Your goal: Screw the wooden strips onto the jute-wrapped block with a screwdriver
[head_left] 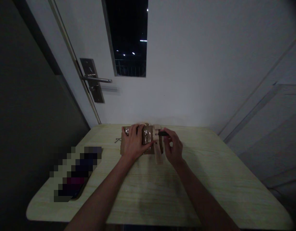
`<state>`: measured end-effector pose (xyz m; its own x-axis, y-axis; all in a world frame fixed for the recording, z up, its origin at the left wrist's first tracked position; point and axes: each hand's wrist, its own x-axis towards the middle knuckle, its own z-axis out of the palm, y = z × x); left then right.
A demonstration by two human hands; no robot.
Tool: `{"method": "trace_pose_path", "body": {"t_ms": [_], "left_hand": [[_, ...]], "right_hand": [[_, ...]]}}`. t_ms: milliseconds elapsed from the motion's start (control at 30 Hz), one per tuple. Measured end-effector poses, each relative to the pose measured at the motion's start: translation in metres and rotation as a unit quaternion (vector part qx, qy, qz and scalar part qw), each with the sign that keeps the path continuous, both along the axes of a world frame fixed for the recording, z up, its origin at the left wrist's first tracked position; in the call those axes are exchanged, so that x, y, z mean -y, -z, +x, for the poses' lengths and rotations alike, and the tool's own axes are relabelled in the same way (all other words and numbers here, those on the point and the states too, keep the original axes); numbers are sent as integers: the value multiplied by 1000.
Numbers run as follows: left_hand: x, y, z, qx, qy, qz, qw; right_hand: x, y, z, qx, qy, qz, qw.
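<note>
A small brown cardboard-like box (148, 136) wrapped in shiny tape sits near the far edge of a pale wooden table (210, 179). My left hand (134, 142) lies over the box's left side, fingers curled on its top. My right hand (173, 147) is closed in a pinch on a small dark object (162, 133) at the box's right end, beside a light wooden strip (158, 153). What the dark object is cannot be made out.
A blurred-out dark flat item (75, 175) lies on the table's left part. Small thin dark bits (118, 140) lie left of the box. Behind the table is a white door with a metal handle (96, 79) and a dark narrow window (128, 38).
</note>
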<state>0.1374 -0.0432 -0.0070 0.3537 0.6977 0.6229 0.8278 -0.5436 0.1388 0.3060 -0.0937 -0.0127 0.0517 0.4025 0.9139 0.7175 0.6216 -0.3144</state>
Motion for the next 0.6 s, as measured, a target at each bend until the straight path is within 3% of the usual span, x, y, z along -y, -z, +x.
{"method": "trace_pose_path", "body": {"t_ms": [600], "left_hand": [[-2,2,0,0,2,3,1000]], "right_hand": [[0,1,-1,-20,-9,12,1000]]}}
